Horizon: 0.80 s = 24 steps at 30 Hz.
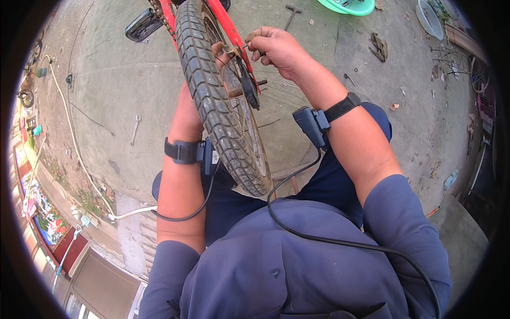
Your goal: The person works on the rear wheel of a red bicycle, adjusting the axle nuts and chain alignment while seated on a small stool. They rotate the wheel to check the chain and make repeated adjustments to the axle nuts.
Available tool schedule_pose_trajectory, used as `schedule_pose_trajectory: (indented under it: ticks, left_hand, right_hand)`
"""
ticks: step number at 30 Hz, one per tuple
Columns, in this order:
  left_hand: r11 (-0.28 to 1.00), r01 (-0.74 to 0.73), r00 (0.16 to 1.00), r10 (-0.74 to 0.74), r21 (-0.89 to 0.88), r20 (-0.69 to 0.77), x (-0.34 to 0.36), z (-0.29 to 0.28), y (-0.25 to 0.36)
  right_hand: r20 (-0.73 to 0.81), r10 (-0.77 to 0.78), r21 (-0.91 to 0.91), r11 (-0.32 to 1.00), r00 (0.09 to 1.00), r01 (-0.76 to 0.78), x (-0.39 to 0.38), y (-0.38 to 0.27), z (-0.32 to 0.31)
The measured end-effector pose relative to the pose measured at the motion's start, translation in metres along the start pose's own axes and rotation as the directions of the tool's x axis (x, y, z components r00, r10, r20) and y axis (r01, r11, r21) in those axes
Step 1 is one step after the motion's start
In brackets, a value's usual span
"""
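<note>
A bicycle wheel with a knobby black tyre [208, 101] stands upright in front of me, set in a red frame [227, 24]. My left hand [188, 111] reaches behind the tyre from the left. Its bent fingertips show through the spokes, by a small metal bracket [232, 51]; what they grip is hidden. On the other side, my right hand [273, 49] is closed in a pinch beside the red frame tube. Whatever lies between its fingers is too small to make out. Below it, a dark plate [248, 87] and an axle end [262, 82] sit at the wheel's hub.
A black pedal [143, 25] and a chain [159, 10] are at the upper left. On the floor lie a wrench [136, 130], a T-shaped tool [290, 17], a bolt [348, 79] and a dark rag [379, 48]. A green basin [348, 6] and a pale tub [429, 20] stand farther off.
</note>
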<state>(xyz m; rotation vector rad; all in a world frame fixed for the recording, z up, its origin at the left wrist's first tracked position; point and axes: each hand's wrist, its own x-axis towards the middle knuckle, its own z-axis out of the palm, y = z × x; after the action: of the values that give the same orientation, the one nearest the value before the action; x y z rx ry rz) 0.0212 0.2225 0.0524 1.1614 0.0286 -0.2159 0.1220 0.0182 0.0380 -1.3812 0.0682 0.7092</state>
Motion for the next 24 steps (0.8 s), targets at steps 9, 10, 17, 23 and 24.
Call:
schedule_pose_trajectory:
  ticks: [9, 10, 17, 23, 24]
  left_hand:
    - [0.959, -0.035, 0.999, 0.022, 0.281, 0.050, 0.000, 0.001, 0.005]
    - [0.973, -0.005, 0.999, -0.003, 0.231, 0.035, 0.000, 0.002, 0.005]
    - [0.987, 0.055, 0.997, -0.062, -0.151, -0.039, -0.003, 0.008, 0.004]
    - [0.998, 0.043, 0.998, -0.044, 0.041, 0.034, -0.001, 0.000, 0.001]
    - [0.998, 0.049, 0.998, -0.050, 0.029, 0.038, -0.001, -0.001, 0.001]
  right_hand:
    - [-0.015, 0.039, 0.099, 0.994, 0.999, -0.038, 0.002, 0.002, -0.001]
    - [-0.013, 0.044, 0.101, 0.994, 0.999, -0.043, 0.002, 0.002, -0.001]
    - [-0.015, 0.043, 0.116, 0.992, 0.999, -0.041, 0.003, 0.003, -0.002]
    - [0.014, 0.050, 0.156, 0.986, 0.999, -0.052, 0.002, 0.005, -0.003]
    - [0.019, 0.054, 0.161, 0.985, 0.998, -0.056, 0.002, 0.004, -0.004]
